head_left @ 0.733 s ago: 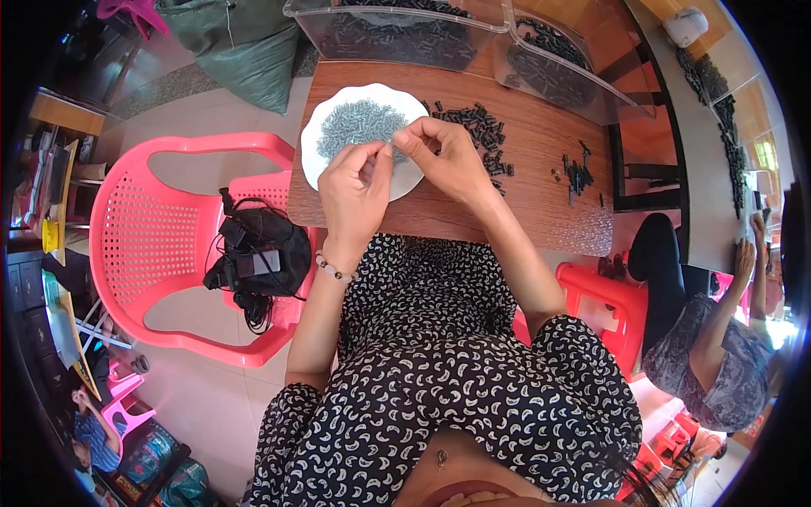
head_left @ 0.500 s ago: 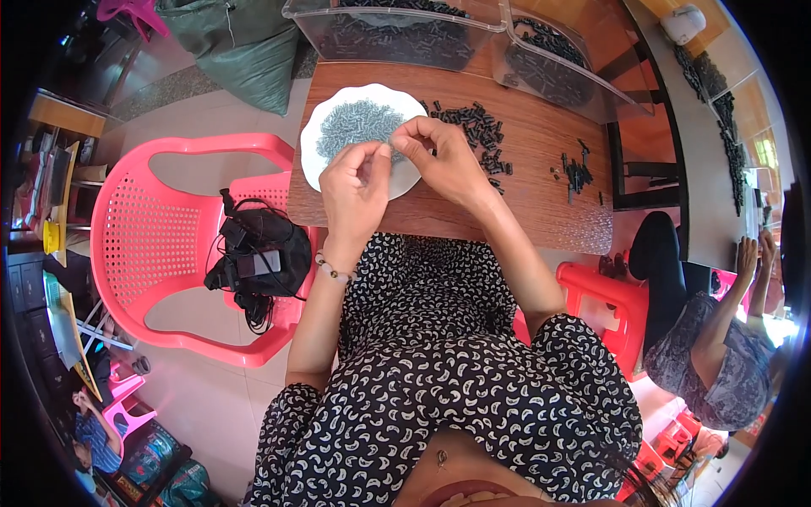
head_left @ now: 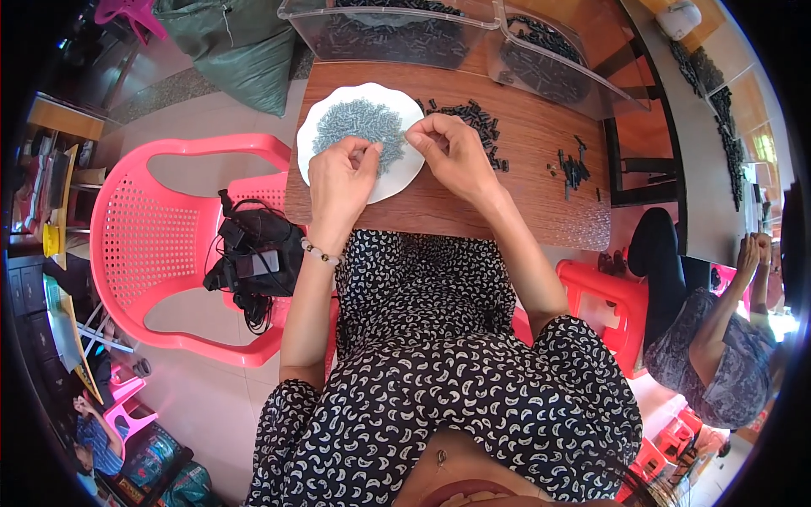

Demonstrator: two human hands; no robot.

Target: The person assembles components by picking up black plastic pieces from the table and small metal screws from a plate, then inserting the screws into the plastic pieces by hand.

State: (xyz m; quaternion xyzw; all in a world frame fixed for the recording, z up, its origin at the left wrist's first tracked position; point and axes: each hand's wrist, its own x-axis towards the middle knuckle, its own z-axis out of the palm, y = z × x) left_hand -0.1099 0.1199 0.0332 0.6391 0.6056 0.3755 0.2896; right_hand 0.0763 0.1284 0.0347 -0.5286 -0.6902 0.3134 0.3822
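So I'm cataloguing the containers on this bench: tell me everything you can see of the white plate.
The white plate is round, shallow and plain, ceramic or plastic by its look. It lies flat near the wooden table's left front edge, holding a heap of small grey-blue metal pieces. The left hand rests over its near rim; the right hand reaches over its right side.

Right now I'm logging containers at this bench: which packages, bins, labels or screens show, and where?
Clear plastic bins: two, far table edge, rectangular, holding dark small parts.
Green sack: floor, left of the table, bulging, dull green.
White plate: round, on the table under the left hand and by the right hand, heaped with grey screws.
Colourful packets: lower left floor, too small to describe.
Labels or screens: none clearly visible.
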